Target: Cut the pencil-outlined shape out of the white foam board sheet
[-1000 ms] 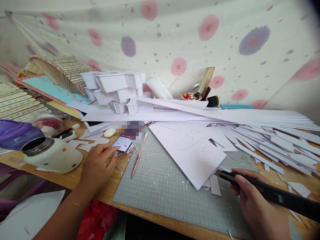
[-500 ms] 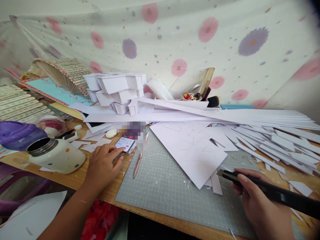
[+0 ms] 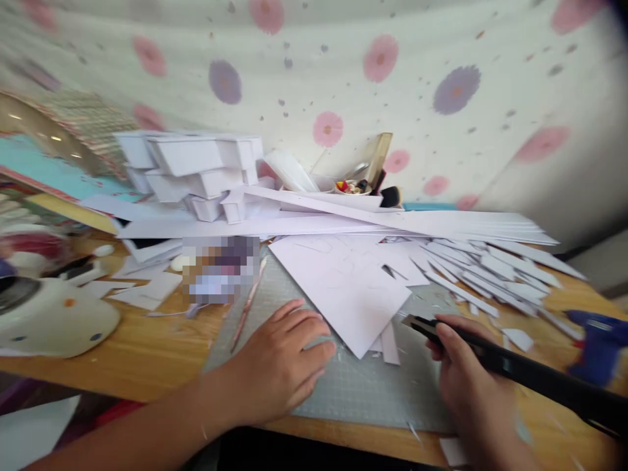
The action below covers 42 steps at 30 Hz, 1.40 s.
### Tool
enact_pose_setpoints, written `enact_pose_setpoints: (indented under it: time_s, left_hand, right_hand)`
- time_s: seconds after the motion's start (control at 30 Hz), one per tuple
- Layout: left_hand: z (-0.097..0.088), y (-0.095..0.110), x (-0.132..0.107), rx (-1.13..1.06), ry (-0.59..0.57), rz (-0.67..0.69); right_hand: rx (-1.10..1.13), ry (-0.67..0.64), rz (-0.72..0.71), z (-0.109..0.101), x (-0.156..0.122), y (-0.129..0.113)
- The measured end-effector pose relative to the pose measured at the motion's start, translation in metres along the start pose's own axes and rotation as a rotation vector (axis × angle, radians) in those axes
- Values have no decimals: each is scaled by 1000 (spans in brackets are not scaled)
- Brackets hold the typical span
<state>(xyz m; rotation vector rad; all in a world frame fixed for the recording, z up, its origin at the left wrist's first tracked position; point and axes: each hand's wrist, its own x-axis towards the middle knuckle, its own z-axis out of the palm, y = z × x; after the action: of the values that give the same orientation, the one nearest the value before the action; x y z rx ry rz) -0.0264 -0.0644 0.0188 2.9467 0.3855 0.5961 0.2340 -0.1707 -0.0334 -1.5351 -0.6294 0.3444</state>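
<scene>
Gripping a black utility knife in the right hand, with fingers wrapped snugly around its forward body, just beside the right corner of a white board lying on the gray cutting mat. Holding nothing visible in the left hand, loosely spread with bent fingers by the board's lower-left edge; touching the mat or slightly above, hard to tell through the blur. Probably light and fairly stiff for the board, easily dented at corners: best pressed flat near an edge. Likely rigid for the knife: best held behind the blade tip.
</scene>
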Motion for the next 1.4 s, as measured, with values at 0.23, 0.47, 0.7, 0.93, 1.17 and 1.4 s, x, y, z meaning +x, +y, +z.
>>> enact_pose_setpoints:
  time_s: [0.23,0.47,0.7,0.93,1.17,1.4]
  left_hand:
    - [29,-13,55,34,-260,112]
    - [52,-24,49,-10,-204,90]
    - [59,-32,45,-16,-204,91]
    - [54,-57,42,46,-152,72]
    - [49,-56,50,67,-162,86]
    - [56,-36,58,54,-118,199]
  right_hand:
    - [18,-68,-74,-17,31,-9]
    - [-199,-197,-184,-8,52,-22]
    - [-148,-131,-87,20,66,6]
    - [121,-155,25,30,75,20]
    - [170,-151,26,28,70,17]
    - [232,-181,44,28,66,12]
